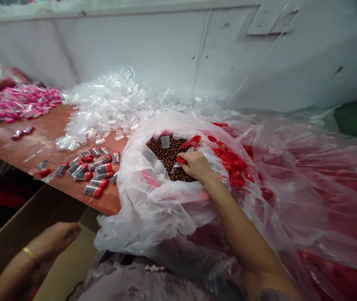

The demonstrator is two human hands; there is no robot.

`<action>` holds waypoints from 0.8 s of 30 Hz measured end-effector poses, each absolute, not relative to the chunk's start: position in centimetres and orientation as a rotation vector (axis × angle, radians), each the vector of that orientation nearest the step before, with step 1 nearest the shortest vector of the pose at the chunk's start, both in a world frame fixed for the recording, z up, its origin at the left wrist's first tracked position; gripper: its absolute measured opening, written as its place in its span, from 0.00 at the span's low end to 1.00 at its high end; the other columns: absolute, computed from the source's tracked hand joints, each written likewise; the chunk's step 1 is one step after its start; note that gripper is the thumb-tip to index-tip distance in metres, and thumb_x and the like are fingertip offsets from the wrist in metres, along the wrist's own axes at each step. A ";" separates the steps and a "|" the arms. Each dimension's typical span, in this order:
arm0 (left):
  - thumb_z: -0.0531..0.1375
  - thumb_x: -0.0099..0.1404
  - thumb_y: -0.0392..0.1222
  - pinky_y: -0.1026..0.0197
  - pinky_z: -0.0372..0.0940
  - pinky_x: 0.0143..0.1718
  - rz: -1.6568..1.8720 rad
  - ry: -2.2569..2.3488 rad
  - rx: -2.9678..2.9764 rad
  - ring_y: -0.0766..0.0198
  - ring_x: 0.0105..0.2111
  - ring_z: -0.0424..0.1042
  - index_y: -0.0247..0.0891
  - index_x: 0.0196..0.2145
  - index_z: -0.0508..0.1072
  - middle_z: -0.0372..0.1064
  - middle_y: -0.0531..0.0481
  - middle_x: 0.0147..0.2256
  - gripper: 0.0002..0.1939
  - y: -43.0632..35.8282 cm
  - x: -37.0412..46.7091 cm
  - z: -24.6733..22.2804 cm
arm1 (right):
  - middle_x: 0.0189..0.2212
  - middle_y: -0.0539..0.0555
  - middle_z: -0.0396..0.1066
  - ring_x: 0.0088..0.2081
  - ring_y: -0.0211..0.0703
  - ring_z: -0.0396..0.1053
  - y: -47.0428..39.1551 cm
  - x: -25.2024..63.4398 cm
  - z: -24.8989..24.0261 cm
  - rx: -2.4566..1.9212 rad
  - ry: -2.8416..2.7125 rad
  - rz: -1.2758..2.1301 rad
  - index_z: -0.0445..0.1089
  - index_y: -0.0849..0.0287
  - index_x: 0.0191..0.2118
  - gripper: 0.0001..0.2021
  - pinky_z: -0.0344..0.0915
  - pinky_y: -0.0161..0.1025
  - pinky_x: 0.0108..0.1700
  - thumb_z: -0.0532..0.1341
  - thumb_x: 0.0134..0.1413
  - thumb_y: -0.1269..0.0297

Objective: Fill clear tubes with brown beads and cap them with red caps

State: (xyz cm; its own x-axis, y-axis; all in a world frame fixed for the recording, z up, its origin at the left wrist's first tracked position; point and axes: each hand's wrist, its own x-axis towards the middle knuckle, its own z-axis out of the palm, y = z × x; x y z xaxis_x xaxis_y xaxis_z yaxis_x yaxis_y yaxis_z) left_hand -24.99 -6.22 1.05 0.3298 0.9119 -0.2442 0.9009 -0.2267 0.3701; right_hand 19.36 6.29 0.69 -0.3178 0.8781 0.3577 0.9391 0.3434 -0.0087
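Nearest me, her left hand (57, 236) hangs loosely curled and holding nothing over a cardboard box (21, 234). Further out, her right hand (197, 165) pinches a red cap (181, 160) atop brown beads (169, 156) in a plastic bag (147, 200); filled vials (98, 171) lie leftward on the table (40, 142).

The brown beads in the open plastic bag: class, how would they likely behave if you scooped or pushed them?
The brown beads look small, round and loose, so they would probably roll and scatter if spilled. Heaped in the thin plastic bag, they would likely shift and flow around the right hand rather than hold a shape. The floppy bag probably gives little support if pushed.
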 end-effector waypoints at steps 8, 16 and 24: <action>0.51 0.68 0.47 0.58 0.65 0.51 0.694 0.766 2.783 0.59 0.50 0.71 0.37 0.48 0.71 0.73 0.44 0.48 0.17 6.8 -12.0 9.7 | 0.34 0.58 0.77 0.36 0.49 0.71 6.2 19.8 0.3 -1.600 -2.231 -0.251 0.75 0.61 0.41 0.14 0.60 0.41 0.41 0.56 0.50 0.72; 0.45 0.70 0.45 0.57 0.63 0.40 -0.103 0.584 3.105 0.59 0.32 0.73 0.32 0.29 0.76 0.74 0.39 0.28 0.24 12.8 -4.3 5.7 | 0.34 0.56 0.78 0.35 0.47 0.72 6.1 20.4 -0.2 -1.540 -2.188 -0.262 0.74 0.60 0.41 0.14 0.62 0.41 0.41 0.57 0.49 0.72; 0.55 0.62 0.52 0.61 0.60 0.30 -0.532 0.997 2.922 0.55 0.33 0.74 0.33 0.31 0.79 0.75 0.40 0.29 0.19 13.2 -2.1 7.9 | 0.32 0.57 0.77 0.35 0.48 0.70 6.0 20.4 -0.1 -1.550 -2.185 -0.240 0.74 0.60 0.42 0.14 0.61 0.42 0.41 0.56 0.50 0.71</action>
State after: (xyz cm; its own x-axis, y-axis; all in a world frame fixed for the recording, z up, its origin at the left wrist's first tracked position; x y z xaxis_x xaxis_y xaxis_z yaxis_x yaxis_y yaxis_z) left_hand -2.07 13.20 7.87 0.7398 0.5920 -0.3196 0.5952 -0.7974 -0.0995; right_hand 20.43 5.99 -0.11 -0.2686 0.8504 0.4523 0.9284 0.3538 -0.1138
